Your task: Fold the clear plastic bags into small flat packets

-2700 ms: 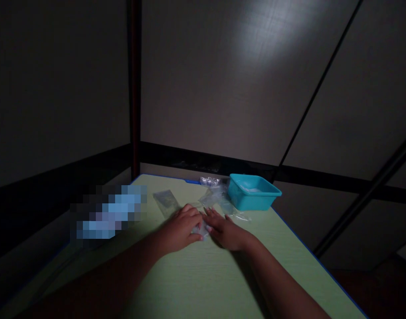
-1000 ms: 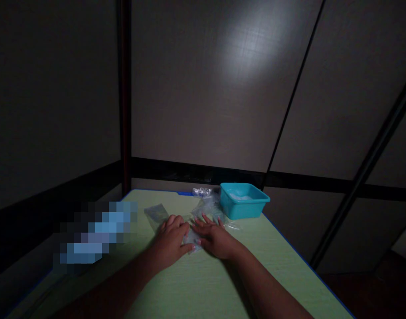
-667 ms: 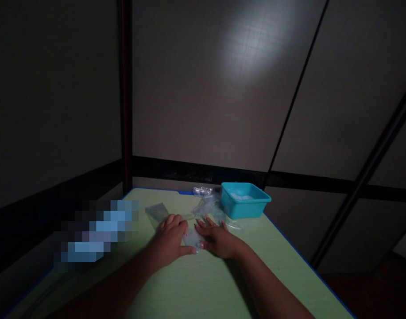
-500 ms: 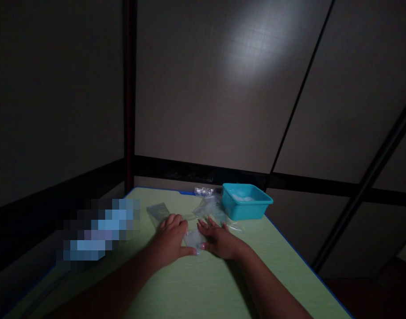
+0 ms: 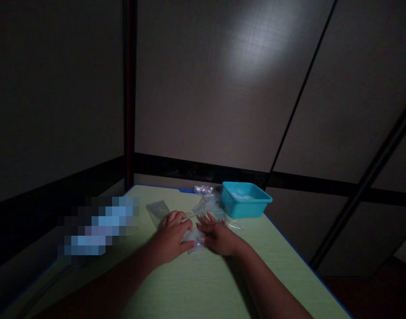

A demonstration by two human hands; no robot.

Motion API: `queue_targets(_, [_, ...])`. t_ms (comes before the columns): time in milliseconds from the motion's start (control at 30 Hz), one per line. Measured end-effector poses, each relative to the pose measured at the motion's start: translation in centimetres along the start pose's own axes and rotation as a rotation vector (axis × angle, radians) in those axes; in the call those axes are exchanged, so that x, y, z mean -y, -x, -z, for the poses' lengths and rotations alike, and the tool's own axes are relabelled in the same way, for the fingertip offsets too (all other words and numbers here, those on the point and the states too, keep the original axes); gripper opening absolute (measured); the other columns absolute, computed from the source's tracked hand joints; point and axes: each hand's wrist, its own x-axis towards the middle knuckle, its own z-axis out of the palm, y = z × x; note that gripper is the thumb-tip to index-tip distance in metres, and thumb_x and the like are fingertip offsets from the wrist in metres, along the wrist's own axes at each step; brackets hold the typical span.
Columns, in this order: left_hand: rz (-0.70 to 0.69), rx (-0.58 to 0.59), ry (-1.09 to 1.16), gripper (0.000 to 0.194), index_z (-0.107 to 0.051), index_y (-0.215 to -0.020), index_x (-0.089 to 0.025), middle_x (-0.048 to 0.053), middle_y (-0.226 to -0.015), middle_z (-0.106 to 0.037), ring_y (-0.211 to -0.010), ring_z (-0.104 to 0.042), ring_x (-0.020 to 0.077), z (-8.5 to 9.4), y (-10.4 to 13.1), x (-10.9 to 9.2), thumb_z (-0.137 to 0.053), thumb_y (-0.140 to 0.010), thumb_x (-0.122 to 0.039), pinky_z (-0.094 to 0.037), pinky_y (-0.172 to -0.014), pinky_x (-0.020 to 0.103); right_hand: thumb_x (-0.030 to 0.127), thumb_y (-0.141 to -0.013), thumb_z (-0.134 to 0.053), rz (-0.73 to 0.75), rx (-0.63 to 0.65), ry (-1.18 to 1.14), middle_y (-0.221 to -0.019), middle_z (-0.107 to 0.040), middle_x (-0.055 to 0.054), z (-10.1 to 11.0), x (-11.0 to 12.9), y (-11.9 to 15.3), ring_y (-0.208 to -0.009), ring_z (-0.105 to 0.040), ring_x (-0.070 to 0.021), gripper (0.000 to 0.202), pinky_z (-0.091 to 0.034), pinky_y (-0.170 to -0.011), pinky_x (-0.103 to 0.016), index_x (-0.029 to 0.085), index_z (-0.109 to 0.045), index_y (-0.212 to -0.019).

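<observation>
A small clear plastic bag point(image 5: 195, 237) lies on the table between my two hands. My left hand point(image 5: 172, 237) rests over its left side, fingers bent together and thumb pressing on the bag. Spread out at the right, my right hand point(image 5: 219, 235) is open, its thumb touching the bag close to the left thumb. Beyond the left fingers lies another clear bag point(image 5: 158, 210). Crumpled clear plastic point(image 5: 210, 205) is heaped just past the right fingertips. Whatever is inside the small bag is too dim to make out.
At the back right of the green table point(image 5: 176, 288) stands a turquoise basin point(image 5: 245, 207) with whitish contents. A blurred-out bluish object point(image 5: 103, 230) lies at the left edge. Dark panelled walls point(image 5: 203, 97) rise behind the table.
My left thumb has moved up and right to meet the right thumb on the small bag. The bag's near end now shows below the thumbs. The right hand has barely moved.
</observation>
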Motion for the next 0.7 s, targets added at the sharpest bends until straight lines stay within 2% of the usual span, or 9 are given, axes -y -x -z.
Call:
queue_targets(100, [0.007,0.012,0.013,0.029,-0.054,-0.088,-0.025,0.003,-0.103,-0.047,-0.103,-0.038,0.0239,-0.06,-0.02,0.08,-0.067,-0.066,-0.04,-0.033,-0.087,0.036,0.028,-0.08,-0.049,-0.021,-0.111,-0.013,-0.143,-0.025,-0.005,0.21,0.03,0.02,-0.134,-0.005,-0.0276,0.045,0.0,-0.099,-0.061,0.03,-0.047,-0.126])
queue_targets(200, [0.013,0.008,0.016,0.028,-0.054,-0.087,-0.025,0.003,-0.103,-0.047,-0.103,-0.039,0.0236,-0.12,-0.03,0.15,-0.067,-0.066,-0.037,-0.033,-0.087,0.035,0.03,-0.079,-0.054,-0.003,-0.18,-0.033,-0.14,-0.032,-0.006,0.51,-0.01,0.15,-0.133,-0.011,-0.0267,0.041,-0.003,-0.103,-0.056,0.03,-0.054,-0.119])
queue_targets(300, [0.01,0.009,-0.004,0.028,-0.053,-0.085,-0.025,0.002,-0.099,-0.048,-0.1,-0.04,0.0231,-0.2,0.03,0.28,-0.068,-0.065,-0.036,-0.034,-0.086,0.035,0.035,-0.076,-0.058,0.052,-0.122,-0.055,-0.141,-0.031,-0.005,0.66,-0.12,0.28,-0.134,-0.009,-0.027,0.041,-0.004,-0.103,-0.055,0.032,-0.055,-0.117])
queue_targets(467, [0.012,0.018,-0.06,0.032,-0.053,-0.086,-0.025,0.002,-0.098,-0.048,-0.1,-0.04,0.0241,0.02,0.14,0.33,-0.069,-0.063,-0.041,-0.034,-0.085,0.037,0.038,-0.072,-0.064,0.041,0.027,-0.005,-0.144,-0.02,-0.003,0.54,-0.42,0.21,-0.134,0.0,-0.0303,0.051,0.001,-0.098,-0.063,0.039,-0.049,-0.121])
queue_targets(700, [-0.024,0.017,-0.065,0.043,-0.053,-0.088,-0.024,0.004,-0.105,-0.048,-0.103,-0.039,0.026,-0.14,0.22,0.56,-0.071,-0.058,-0.049,-0.033,-0.088,0.04,0.042,-0.071,-0.063,0.001,0.076,0.041,-0.146,-0.013,-0.006,0.51,-0.81,0.33,-0.133,0.002,-0.0321,0.061,-0.003,-0.096,-0.065,0.038,-0.04,-0.128])
